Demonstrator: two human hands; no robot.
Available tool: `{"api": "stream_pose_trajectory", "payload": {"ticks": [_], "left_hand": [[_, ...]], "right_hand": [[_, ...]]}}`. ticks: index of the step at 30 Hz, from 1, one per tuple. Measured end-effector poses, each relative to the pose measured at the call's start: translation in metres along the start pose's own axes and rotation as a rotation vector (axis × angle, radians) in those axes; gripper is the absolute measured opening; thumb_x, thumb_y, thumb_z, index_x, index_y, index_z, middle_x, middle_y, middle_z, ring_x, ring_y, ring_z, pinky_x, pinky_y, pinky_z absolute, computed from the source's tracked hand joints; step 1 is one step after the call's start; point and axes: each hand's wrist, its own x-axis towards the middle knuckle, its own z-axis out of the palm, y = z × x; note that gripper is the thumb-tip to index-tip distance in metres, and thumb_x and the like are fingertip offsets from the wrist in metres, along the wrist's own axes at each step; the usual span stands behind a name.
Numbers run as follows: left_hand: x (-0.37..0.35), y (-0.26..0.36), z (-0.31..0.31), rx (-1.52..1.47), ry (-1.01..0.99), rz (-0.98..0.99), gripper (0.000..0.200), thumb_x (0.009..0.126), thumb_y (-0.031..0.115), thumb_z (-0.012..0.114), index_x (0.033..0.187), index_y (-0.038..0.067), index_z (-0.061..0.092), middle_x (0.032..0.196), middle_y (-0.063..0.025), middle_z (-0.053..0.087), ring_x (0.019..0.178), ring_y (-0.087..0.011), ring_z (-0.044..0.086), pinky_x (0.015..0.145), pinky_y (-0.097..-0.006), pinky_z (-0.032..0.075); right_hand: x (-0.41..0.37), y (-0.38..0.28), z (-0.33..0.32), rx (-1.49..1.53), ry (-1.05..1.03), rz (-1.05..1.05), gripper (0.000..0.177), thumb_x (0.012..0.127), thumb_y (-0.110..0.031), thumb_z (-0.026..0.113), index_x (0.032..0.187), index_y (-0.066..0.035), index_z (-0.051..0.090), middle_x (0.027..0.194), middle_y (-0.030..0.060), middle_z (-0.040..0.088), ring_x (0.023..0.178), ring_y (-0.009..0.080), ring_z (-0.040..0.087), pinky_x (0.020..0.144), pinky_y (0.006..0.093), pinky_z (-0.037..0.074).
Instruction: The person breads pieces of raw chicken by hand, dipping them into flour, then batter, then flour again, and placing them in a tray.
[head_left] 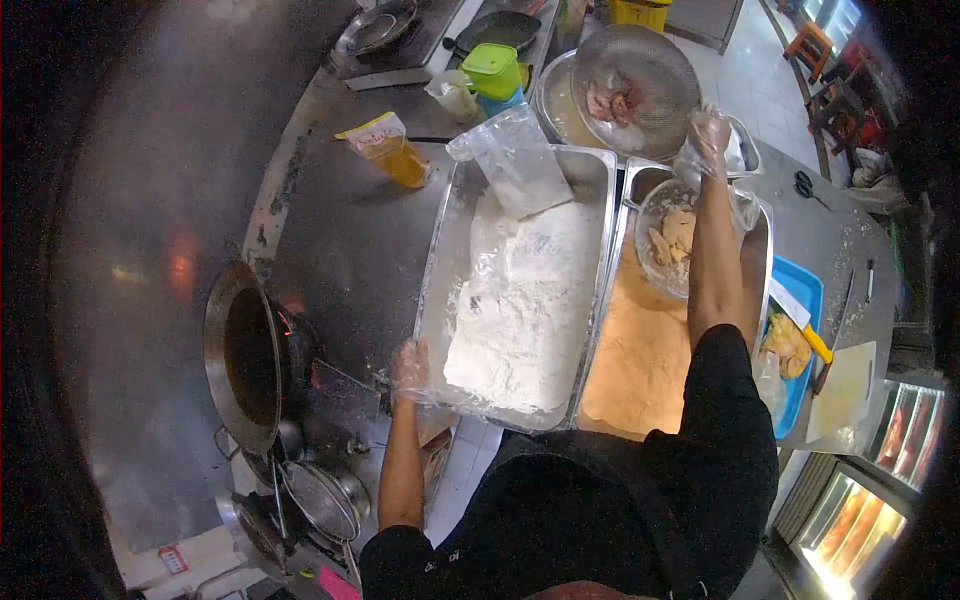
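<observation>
My right hand (pixel 706 145), in a clear plastic glove, is closed beside the large mesh sieve's rim. It appears to hold a strainer (pixel 648 215), though the handle is hidden. Floury pieces of chicken (pixel 678 235) lie in the strainer, over a metal tray of orange-tan flour (pixel 635 365). My left hand (pixel 410 370), also gloved, is at the near left corner of a metal tray (pixel 432 310) holding white flour (pixel 520 335). Its fingers are too indistinct to show their pose. A plastic bag (pixel 515 165) lies on the white flour.
A wok (pixel 243 360) of dark liquid stands left on the stove. Behind the trays are a bag of oil (pixel 388 150), a green-lidded tub (pixel 492 70) and a large mesh sieve (pixel 650 75) with raw meat. At right, a yellow-handled knife (pixel 815 340) lies across a blue tray (pixel 800 275).
</observation>
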Motion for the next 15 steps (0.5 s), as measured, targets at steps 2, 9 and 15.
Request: {"api": "stream_pose_trajectory", "payload": {"ticks": [2, 9, 15], "left_hand": [[0.004, -0.021, 0.017, 0.056, 0.035, 0.073, 0.053, 0.087, 0.049, 0.039, 0.088, -0.001, 0.057, 0.088, -0.0294, 0.057, 0.084, -0.0459, 0.054, 0.072, -0.0505, 0.043], [0.0, -0.003, -0.001, 0.244, -0.112, 0.102, 0.029, 0.083, 0.023, 0.046, 0.106, 0.007, 0.054, 0.094, -0.0233, 0.057, 0.075, -0.0385, 0.057, 0.063, -0.0467, 0.047], [0.005, 0.034, -0.029, 0.135, -0.201, -0.056, 0.03, 0.087, 0.022, 0.044, 0.112, 0.006, 0.052, 0.104, -0.0234, 0.055, 0.081, -0.0403, 0.056, 0.065, -0.0466, 0.047]], "right_hand": [[-0.01, -0.001, -0.003, 0.175, 0.018, 0.053, 0.029, 0.072, -0.03, 0.057, 0.084, -0.004, 0.062, 0.079, 0.0174, 0.061, 0.073, 0.036, 0.058, 0.065, 0.043, 0.046], [-0.029, -0.019, -0.028, 0.425, 0.075, 0.113, 0.026, 0.068, -0.024, 0.057, 0.085, -0.004, 0.061, 0.077, 0.0187, 0.06, 0.07, 0.0356, 0.058, 0.063, 0.0418, 0.043], [-0.008, -0.016, -0.023, 0.239, 0.161, -0.095, 0.023, 0.067, -0.025, 0.055, 0.076, -0.004, 0.06, 0.073, 0.0179, 0.058, 0.069, 0.0356, 0.057, 0.061, 0.043, 0.044]]}}
